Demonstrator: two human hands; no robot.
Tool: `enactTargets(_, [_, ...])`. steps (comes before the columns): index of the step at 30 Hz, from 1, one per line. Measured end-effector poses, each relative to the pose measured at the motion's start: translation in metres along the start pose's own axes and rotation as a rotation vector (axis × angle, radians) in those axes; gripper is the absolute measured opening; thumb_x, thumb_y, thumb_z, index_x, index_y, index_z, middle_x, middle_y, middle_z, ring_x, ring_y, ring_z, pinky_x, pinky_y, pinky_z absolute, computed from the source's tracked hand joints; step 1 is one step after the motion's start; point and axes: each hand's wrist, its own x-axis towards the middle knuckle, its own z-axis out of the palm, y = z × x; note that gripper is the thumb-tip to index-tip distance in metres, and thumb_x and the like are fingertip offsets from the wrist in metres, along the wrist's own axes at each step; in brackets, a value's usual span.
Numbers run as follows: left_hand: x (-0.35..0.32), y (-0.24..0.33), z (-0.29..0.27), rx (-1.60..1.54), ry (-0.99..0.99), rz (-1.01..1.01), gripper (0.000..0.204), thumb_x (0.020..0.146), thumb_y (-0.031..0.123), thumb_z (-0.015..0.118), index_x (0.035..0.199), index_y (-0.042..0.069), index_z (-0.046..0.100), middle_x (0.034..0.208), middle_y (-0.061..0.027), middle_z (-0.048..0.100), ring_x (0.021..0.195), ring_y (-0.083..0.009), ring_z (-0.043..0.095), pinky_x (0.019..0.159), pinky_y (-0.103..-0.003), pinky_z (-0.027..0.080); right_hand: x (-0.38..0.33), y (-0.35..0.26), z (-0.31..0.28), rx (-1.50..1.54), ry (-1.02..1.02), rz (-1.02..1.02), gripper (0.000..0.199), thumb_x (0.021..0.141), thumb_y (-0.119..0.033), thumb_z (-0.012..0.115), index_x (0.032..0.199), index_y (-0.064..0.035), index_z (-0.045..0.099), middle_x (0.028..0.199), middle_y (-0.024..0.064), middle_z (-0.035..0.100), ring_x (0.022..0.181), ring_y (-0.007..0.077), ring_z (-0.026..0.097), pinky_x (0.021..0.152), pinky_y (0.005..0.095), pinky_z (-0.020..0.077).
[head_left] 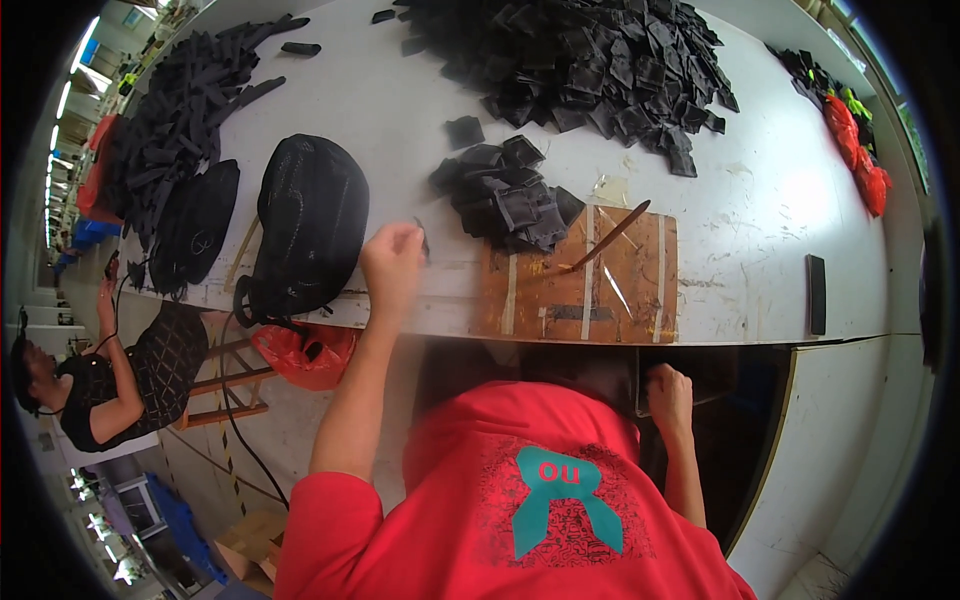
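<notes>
2 heaps of black fabric pieces lay beyond the hands, the big heap far, the small heap just right of the left hand. That hand pinched 1 small black piece, seemingly picking it up. The right hand was curled under the table edge; what it gripped I could not tell.

Large heap of black fabric pieces at 12 o'clock on my table. Black strips at 10. Seated co-worker at 8.
</notes>
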Motion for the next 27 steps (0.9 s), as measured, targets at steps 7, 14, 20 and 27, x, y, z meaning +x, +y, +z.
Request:
enactTargets(7, [-0.076,0.076,0.019,-0.637,-0.177,-0.419,0.010,0.084,0.008,0.062,0.091,0.002,0.062,0.072,-0.0053,0.063,0.056,-0.0096,0.058,0.049,-0.022,0.046,0.011,-0.149,-0.046,0.605,0.035,-0.557,0.020,0.075,-0.004,0.067,0.093,-0.0004,0.061,0.074,0.0107,0.056,0.062,0.0206,0.058,0.055,0.0299,0.0450])
enactTargets(14, [-0.106,0.106,0.037,-0.710,-0.316,-0.190,0.007,0.086,0.008,0.061,0.089,0.001,0.061,0.070,0.0018,0.059,0.062,-0.0035,0.053,0.052,-0.021,0.045,0.015,-0.195,-0.047,0.620,0.225,-0.677,0.013,0.073,0.000,0.067,0.086,-0.0004,0.065,0.071,0.0079,0.058,0.060,0.0173,0.057,0.054,0.0280,0.0436])
enactTargets(20, [-0.107,0.105,0.051,-0.133,0.062,0.378,0.011,0.078,-0.001,0.060,0.088,-0.001,0.056,0.079,-0.0145,0.061,0.066,-0.0218,0.062,0.057,-0.029,0.047,0.024,-0.190,-0.034,0.332,0.411,-0.721,0.012,0.074,0.002,0.063,0.085,-0.0017,0.065,0.074,0.0088,0.057,0.061,0.0181,0.056,0.052,0.0304,0.0424])
enactTargets(27, [-0.087,0.103,0.042,-1.105,-0.583,-0.413,0.018,0.077,0.001,0.060,0.094,0.002,0.055,0.080,-0.0020,0.059,0.066,-0.0063,0.054,0.058,-0.019,0.044,0.031,-0.177,-0.040,0.795,0.157,-0.333,0.005,0.076,0.002,0.059,0.080,0.0033,0.061,0.068,-0.0009,0.053,0.053,0.0065,0.045,0.045,0.0216,0.0306])
